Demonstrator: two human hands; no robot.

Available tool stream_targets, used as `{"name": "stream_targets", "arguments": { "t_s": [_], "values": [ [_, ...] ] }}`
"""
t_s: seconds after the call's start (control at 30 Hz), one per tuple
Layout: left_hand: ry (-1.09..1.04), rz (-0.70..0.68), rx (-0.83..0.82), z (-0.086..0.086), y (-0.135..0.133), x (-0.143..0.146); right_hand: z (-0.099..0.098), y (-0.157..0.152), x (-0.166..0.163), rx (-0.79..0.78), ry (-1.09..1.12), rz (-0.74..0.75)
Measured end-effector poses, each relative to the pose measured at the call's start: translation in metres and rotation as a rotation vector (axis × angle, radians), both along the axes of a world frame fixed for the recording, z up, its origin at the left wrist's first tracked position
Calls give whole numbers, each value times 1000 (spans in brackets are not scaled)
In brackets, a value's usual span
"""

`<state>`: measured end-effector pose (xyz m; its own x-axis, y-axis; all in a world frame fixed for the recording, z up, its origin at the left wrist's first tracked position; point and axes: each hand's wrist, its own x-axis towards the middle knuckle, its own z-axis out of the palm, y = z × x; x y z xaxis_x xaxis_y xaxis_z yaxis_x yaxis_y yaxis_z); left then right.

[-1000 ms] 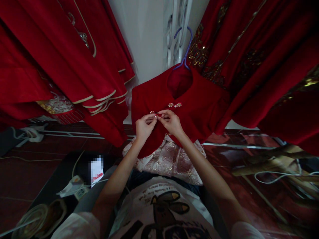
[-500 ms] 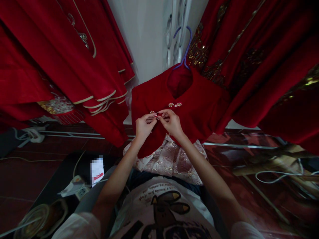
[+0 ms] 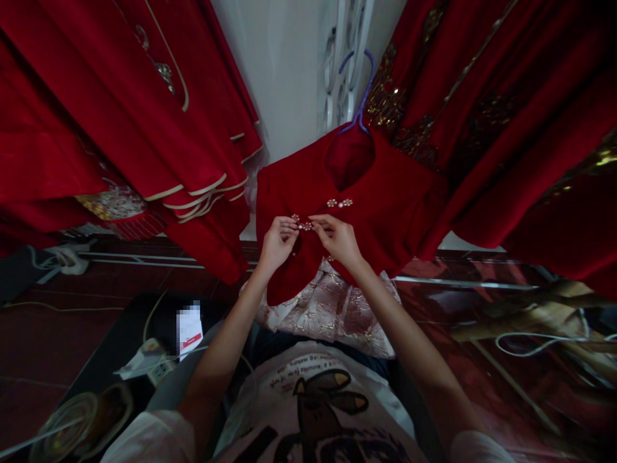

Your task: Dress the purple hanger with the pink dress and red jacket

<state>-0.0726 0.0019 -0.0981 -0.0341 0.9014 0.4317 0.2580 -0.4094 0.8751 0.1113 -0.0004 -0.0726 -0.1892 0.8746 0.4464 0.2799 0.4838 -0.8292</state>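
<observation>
A red jacket (image 3: 390, 186) on a purple hanger (image 3: 362, 96) spreads in front of me, its lower part over pale gold-patterned cloth (image 3: 332, 315) on my lap. My left hand (image 3: 279, 243) and my right hand (image 3: 337, 240) meet at its left front edge. Between their fingertips sits a beaded flower clasp (image 3: 304, 226) with a pearl-like bead. The left thumb and fingers pinch its left end; the right thumb and forefinger close at its right flower. Higher up, by the neckline, a similar fastened clasp (image 3: 340, 203) shows. A further small clasp (image 3: 330, 258) is partly hidden near my right wrist.
Red garments (image 3: 193, 154) hang at left, and sequinned red ones (image 3: 463, 128) at right. Low at left, a dark surface carries a power strip (image 3: 159, 366), a white card (image 3: 189, 331) and a lidded cup (image 3: 67, 418). A metal rail (image 3: 467, 281) runs near the floor.
My fingertips have drawn slightly apart, the right hand shifting a little to the right. The flower clasp between them now shows more fully.
</observation>
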Motion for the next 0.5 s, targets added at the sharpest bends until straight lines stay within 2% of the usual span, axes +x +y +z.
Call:
{"name": "stream_targets", "arguments": {
  "t_s": [0.1,0.23,0.37,0.5],
  "values": [
    [37,99,-32,-20,-14,-4,-5,-8,26,-132,23,103],
    [71,69,-155,-38,-40,-5,-11,-22,63,-233,-209,192],
    [54,-13,-195,-40,-55,2,-15,-26,76,-222,-413,134],
    [130,-12,-150,-35,-58,10,-27,-23,68,-202,-440,137]
  ]
}}
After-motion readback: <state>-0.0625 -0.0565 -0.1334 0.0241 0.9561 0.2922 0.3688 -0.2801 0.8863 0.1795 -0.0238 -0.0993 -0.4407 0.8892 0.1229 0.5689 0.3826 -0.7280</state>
